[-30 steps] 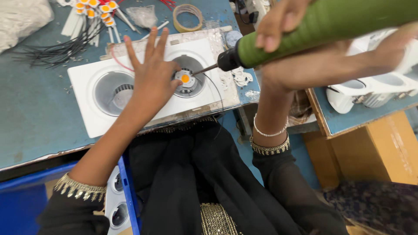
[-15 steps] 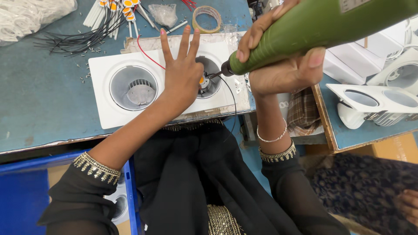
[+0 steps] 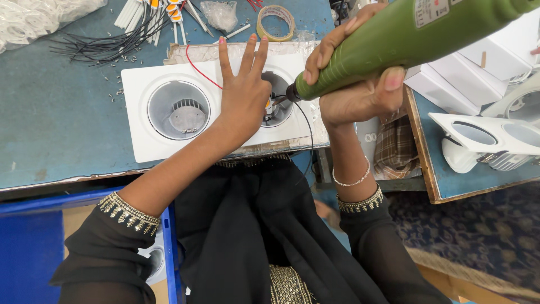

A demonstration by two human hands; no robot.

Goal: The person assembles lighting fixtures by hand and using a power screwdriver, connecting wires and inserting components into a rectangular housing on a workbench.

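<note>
Hands meet over a white double light housing (image 3: 140, 121) lying flat near the middle of the frame on a blue workbench (image 3: 50, 141). The left hand (image 3: 243, 98) presses palm down on the housing, three fingers spread straight toward the top of the frame and gripping nothing; it covers the edge of the right-hand round opening. The right hand (image 3: 354, 84) is wrapped firmly round a green electric screwdriver (image 3: 405, 42) that slants down from the upper right, its dark tip (image 3: 290, 94) aimed into that same opening, where a small orange-yellow part sits. A red wire (image 3: 198, 72) curves from the plate's top edge toward the left hand, and a thin black wire hangs off the table's front edge.

The housing looks like light moulded plastic: stiff, smooth and likely to slide or twist under the tool, so pinning it flat beside the opening seems the sound hold. The screwdriver looks the heavier piece, best held round its thick body.

At the upper left lie black cable ties (image 3: 95, 45), at the top centre a roll of tape (image 3: 275, 21). More white housings (image 3: 495, 135) sit at the right of the frame.
</note>
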